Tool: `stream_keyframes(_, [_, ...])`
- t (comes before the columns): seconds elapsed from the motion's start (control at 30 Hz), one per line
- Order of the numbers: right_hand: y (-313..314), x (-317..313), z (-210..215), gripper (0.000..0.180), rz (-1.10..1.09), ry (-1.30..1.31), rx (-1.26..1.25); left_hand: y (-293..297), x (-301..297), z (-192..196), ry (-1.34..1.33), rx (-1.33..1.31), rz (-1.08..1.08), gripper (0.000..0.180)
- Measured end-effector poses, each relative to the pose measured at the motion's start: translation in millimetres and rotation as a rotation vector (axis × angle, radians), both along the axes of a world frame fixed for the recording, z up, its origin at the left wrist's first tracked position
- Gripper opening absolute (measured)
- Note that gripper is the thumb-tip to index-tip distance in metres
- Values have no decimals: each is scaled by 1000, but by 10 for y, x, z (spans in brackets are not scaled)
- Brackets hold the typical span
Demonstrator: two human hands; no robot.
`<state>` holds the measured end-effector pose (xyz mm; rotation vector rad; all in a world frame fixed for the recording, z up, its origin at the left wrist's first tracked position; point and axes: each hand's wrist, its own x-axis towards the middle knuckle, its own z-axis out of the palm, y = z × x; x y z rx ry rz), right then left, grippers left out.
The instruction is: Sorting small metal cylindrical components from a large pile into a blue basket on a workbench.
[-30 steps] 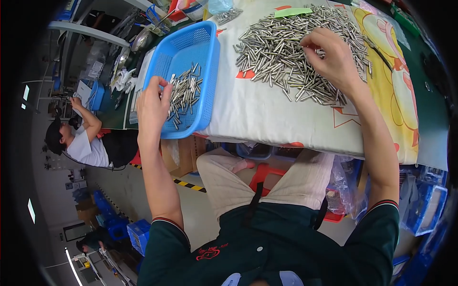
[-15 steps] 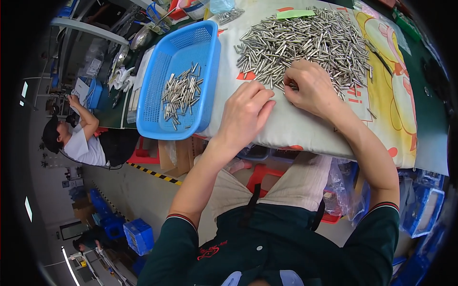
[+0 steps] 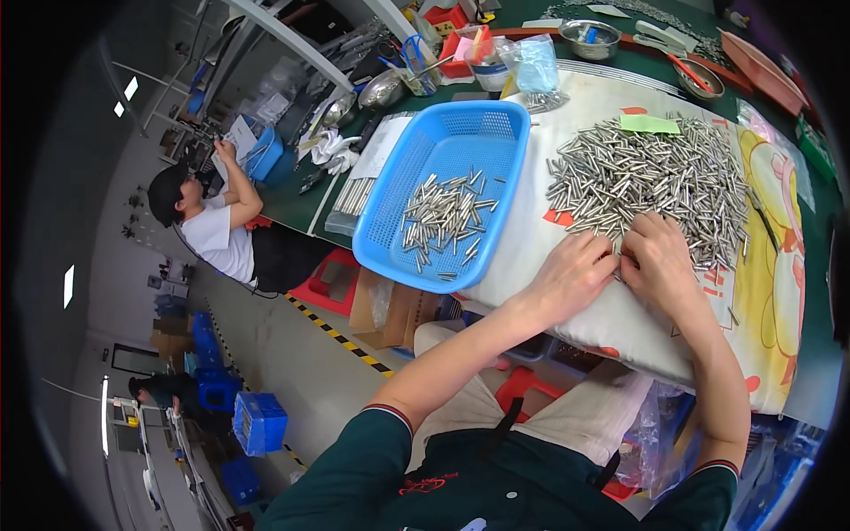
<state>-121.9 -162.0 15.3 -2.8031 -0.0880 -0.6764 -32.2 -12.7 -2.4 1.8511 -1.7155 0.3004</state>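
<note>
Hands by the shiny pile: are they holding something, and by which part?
I can't tell: the left hand and right hand are close together at the pile of metal pins, and their curled fingers would hide anything between them.

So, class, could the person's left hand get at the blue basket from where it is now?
Probably yes: the left hand is at the near edge of the metal pin pile, and only white cloth shows between it and the open-topped blue basket.
</note>
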Motion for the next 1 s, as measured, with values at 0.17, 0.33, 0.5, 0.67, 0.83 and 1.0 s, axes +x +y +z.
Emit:
stream_keyframes(0.17, [29, 46, -7, 6, 50, -16, 16, 67, 25, -22, -70, 15, -3, 10])
stream_keyframes(0.33, [72, 82, -37, 5, -8, -30, -162, 147, 1, -3, -105, 53, 4, 12])
stream_keyframes(0.5, [27, 72, 63, 6, -13, -5, 41, 228, 28, 11, 84, 10, 144, 13])
stream_keyframes(0.67, [-198, -58, 286, 12, 9, 113, 301, 366, 114, 59, 73, 49, 187, 18])
stream_keyframes(0.83, [-270, -182, 310, 9, 72, 357, 171, 420, 146, 70, -21, 125, 168, 26])
stream_keyframes(1.0, [-85, -72, 198, 5, 34, 138, -16, 399, 145, 79, -63, 142, 206, 20])
